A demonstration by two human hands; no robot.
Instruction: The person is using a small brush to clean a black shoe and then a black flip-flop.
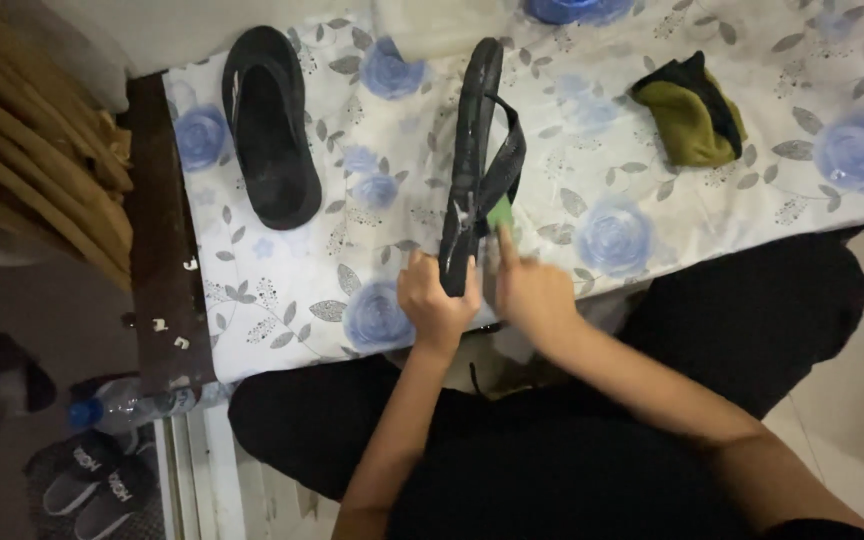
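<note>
Holding a black sandal [477, 150] on its edge over the flowered cloth [352, 230], the left hand [435, 305] has its fingers closed round the heel end, while the right hand [530, 292] pinches a small green piece [499, 212] against the sandal's strap, just beside the sole. A second sandal [268, 125] lies flat on the cloth well to the left, and an olive-and-black cloth bundle [692, 112] sits apart to the right.

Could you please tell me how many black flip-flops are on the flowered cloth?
2: one flip-flop lies flat at the cloth's left; the other stands on edge in the middle, gripped by the left hand.
</note>
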